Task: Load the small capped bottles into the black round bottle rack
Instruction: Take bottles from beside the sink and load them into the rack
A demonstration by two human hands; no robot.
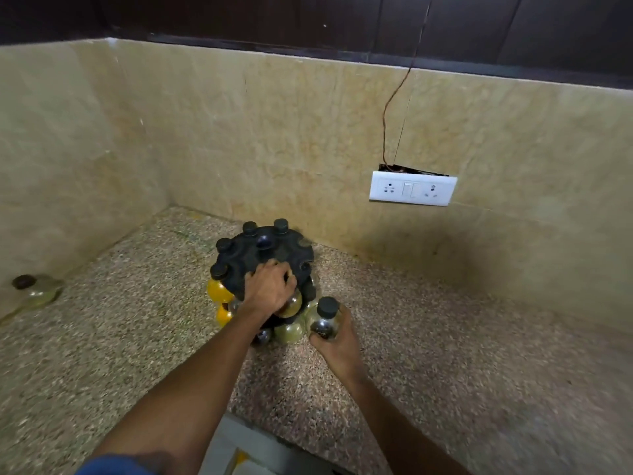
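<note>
The black round bottle rack (270, 246) stands on the speckled counter near the back wall. Several capped bottles sit in its slots, one with yellow contents (218, 290) at the left. My left hand (269, 287) rests on the rack's near edge, its fingers closed over a bottle (291, 305) with brownish contents at a front slot. Just right of the rack, my right hand (337, 334) grips a small clear bottle with a black cap (326, 315), held upright close to the rack's lower bottles.
One more capped bottle (32, 289) lies on its side at the far left by the side wall. A white socket plate (412, 188) with a hanging wire is on the back wall. The counter's front edge (260, 437) runs below my arms.
</note>
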